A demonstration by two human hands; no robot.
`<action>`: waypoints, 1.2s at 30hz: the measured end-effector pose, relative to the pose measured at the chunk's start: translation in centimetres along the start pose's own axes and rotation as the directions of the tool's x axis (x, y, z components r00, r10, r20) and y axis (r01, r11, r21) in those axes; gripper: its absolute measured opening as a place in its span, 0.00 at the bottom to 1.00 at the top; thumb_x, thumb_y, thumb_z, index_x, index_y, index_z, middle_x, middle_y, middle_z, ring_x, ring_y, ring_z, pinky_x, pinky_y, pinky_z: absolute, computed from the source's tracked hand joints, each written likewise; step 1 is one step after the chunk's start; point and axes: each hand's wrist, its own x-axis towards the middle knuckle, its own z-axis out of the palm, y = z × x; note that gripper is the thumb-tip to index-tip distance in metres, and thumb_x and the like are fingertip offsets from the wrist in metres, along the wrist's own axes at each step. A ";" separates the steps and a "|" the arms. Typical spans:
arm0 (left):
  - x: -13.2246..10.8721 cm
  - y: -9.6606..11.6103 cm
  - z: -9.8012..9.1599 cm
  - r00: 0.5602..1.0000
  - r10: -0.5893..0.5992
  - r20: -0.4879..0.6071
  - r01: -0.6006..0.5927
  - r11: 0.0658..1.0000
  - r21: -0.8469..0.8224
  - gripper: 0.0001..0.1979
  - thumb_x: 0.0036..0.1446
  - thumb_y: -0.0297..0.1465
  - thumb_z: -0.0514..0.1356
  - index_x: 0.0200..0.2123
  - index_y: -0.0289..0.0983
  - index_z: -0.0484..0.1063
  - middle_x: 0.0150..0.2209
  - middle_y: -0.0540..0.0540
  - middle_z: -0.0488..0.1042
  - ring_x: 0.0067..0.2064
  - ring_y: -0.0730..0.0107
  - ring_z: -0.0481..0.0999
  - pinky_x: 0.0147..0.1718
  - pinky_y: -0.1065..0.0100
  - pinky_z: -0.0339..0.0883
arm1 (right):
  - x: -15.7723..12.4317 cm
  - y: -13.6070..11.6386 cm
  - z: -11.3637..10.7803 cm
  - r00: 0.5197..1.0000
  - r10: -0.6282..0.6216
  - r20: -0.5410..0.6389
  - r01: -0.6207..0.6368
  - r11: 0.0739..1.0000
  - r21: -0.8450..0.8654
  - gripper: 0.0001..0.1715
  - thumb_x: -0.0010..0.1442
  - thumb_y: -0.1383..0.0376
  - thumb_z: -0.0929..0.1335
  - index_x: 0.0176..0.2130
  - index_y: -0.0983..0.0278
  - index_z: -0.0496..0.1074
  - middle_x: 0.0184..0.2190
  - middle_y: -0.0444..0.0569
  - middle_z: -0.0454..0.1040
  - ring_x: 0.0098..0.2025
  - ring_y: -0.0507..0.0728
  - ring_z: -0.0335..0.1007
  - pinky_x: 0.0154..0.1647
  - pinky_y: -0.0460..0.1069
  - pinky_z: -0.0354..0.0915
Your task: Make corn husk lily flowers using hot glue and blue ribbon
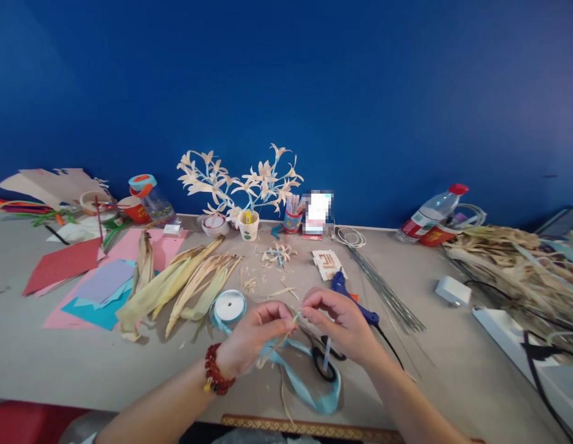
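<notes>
Pinching a small pale bundle of dry husk strips (293, 322), both hands meet in the middle, just above the grey table (59, 364). The left hand (256, 338) has a red bead bracelet (216, 370) on its wrist and grips the bundle between thumb and finger. The right hand (342, 324) pinches it from the other side. Both hands are closed on it, with their fingertips nearly touching.

A long light blue ribbon (309, 385) trails down from the bundle and curls on the table below the hands. I cannot tell if it is tied on or only held along with it.

The husk strips look very light, thin and dry. I think they bend a bit but can crack or split if squeezed hard. The safest spot to hold looks like the place where the strips come together, with a gentle fingertip pinch. The ribbon looks soft, floppy and smooth, so it may slip. Holding it close to the bundle should help.

A round roll of blue ribbon (228, 306) lies just beside the left hand. Black scissors (325, 365) lie under the right hand, and a blue glue gun (355, 301) sits just behind it.
</notes>
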 end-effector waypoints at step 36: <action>0.5 -2.2 -1.6 0.982 0.107 -0.159 -0.106 0.994 0.013 0.13 0.51 0.38 0.67 0.27 0.35 0.71 0.25 0.52 0.66 0.28 0.76 0.60 0.28 0.73 0.54 | 1.9 1.8 1.8 0.992 0.123 0.014 -0.123 0.992 -0.005 0.09 0.62 0.61 0.68 0.31 0.64 0.73 0.28 0.44 0.73 0.31 0.53 0.67 0.34 0.46 0.62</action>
